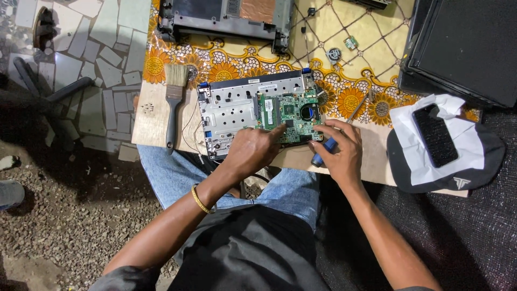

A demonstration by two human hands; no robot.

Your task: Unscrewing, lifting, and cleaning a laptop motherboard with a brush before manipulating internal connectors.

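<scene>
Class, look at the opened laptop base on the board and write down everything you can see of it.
The laptop base lies flat on a wooden board across the person's lap, its cover off. The left part is a bare silvery metal frame with slots; the right part holds a green circuit board with a memory strip and a round blue-rimmed opening. Its edges are dark, with blue tabs at the corners. The left hand rests fingertips on the near edge; the right hand, holding a blue-handled screwdriver, touches the right corner.

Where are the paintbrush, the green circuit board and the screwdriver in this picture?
paintbrush (pixel 173 102), head view, on the dark handle just below the bristles.
green circuit board (pixel 288 110), head view, on its middle.
screwdriver (pixel 355 112), head view, on the metal shaft above the right hand (pixel 339 151).
</scene>
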